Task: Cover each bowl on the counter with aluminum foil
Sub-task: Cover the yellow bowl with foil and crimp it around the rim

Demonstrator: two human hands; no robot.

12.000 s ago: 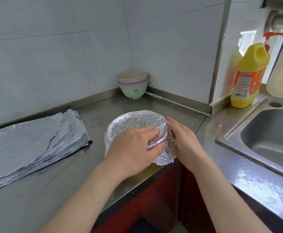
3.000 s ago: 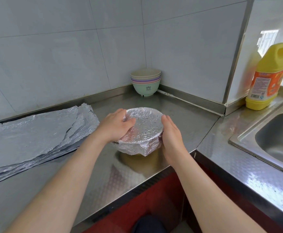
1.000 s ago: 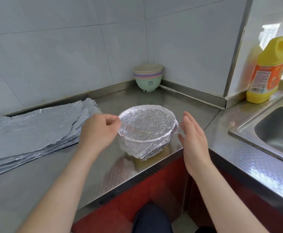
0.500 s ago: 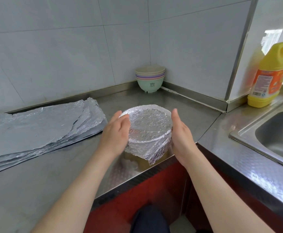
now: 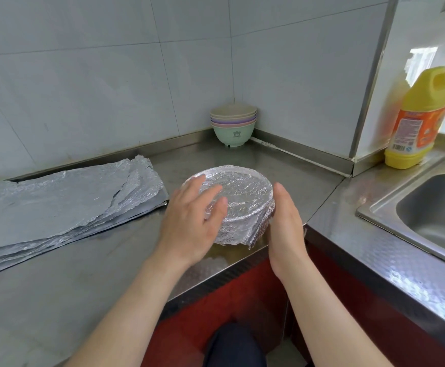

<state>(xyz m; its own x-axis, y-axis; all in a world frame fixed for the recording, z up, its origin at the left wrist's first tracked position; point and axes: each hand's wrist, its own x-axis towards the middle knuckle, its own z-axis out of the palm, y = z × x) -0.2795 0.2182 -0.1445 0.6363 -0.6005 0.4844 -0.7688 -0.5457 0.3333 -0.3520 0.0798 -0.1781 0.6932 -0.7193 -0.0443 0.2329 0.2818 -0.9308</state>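
A bowl wrapped in crinkled aluminum foil [image 5: 242, 200] stands near the front edge of the steel counter [image 5: 57, 282]. My left hand [image 5: 192, 223] lies with spread, straight fingers over the bowl's left rim and side. My right hand [image 5: 286, 226] stands flat and upright against the bowl's right side. A stack of several bare pastel bowls [image 5: 233, 125] sits in the back corner. A pile of foil sheets [image 5: 57, 205] lies flat on the counter to the left.
A yellow detergent bottle [image 5: 417, 120] stands at the right by the wall. A steel sink [image 5: 433, 210] is set into the counter at the far right. A red cabinet front [image 5: 232, 295] lies below the counter edge.
My left hand has slid from the bowl's side up over its left rim, fingers spread. My right hand stays against the right side. The bowl has not shifted.
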